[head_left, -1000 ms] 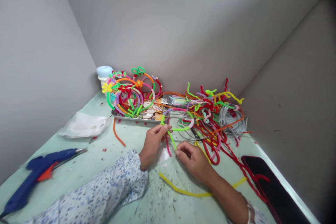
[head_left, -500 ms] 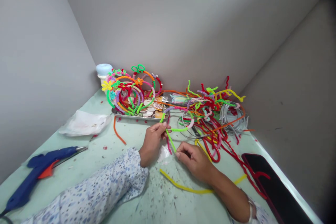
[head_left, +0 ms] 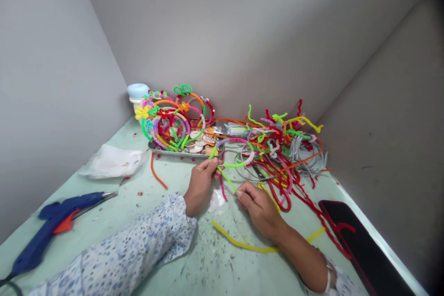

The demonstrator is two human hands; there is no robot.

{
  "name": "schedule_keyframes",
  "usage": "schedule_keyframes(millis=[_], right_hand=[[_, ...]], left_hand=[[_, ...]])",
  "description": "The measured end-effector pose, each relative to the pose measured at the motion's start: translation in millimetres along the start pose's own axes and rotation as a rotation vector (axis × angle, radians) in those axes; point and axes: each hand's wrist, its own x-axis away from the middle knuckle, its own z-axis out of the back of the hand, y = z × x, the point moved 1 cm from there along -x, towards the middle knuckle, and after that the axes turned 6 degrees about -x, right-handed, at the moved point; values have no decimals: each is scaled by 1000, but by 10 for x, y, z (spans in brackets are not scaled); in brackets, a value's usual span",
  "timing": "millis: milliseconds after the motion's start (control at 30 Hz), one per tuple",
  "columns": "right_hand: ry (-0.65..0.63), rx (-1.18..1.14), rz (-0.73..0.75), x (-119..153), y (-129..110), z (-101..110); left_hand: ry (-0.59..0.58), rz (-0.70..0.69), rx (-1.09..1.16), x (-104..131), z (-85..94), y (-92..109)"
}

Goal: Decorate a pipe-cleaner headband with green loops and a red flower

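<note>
A multicoloured fuzzy band [head_left: 249, 155] in green, purple, pink and white curves out from my left hand [head_left: 202, 182], whose fingers pinch it near its ends. From that pinch a thin green pipe cleaner [head_left: 228, 180] runs down to the right. My right hand [head_left: 257, 206] grips its far end between thumb and fingertips. Beneath the right wrist lies a yellow pipe cleaner [head_left: 243, 244] on the table. Whether the green piece is wound round the band is hidden by the left fingers.
Finished bands [head_left: 169, 122] stand in a metal tray [head_left: 180, 153]. Red cords and coiled wire [head_left: 305, 155] pile at right, beside a phone [head_left: 360, 249]. At left are a blue glue gun [head_left: 38, 240], a plastic bag [head_left: 113, 162] and a lidded jar [head_left: 138, 92].
My right hand has moved slightly up and to the right with the green end. The curved band has tilted and shifted a little left at my left fingertips.
</note>
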Motion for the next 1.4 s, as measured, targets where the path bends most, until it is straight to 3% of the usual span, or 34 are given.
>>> schedule_keyframes(millis=[167, 300, 367, 633, 800, 1100, 1200, 1400], right_hand=[[143, -121, -136, -6, 20, -77], [75, -461, -345, -46, 50, -142], [42, -502, -383, -58, 54, -145], [75, -152, -120, -28, -36, -105], [190, -371, -195, -85, 18, -54], [330, -878, -201, -205, 75, 6], [355, -910, -149, -244, 85, 47], [543, -787, -25, -259, 158, 131]], left_hand=[[45, 11, 58, 9, -19, 9], [64, 0, 70, 15, -21, 11], [54, -7, 63, 7, -14, 5], [13, -61, -70, -17, 17, -51], [-54, -79, -158, 72, -31, 2], [-192, -152, -363, 227, -119, 83], [-185, -147, -343, 215, -104, 82], [-162, -85, -202, 192, -103, 98]])
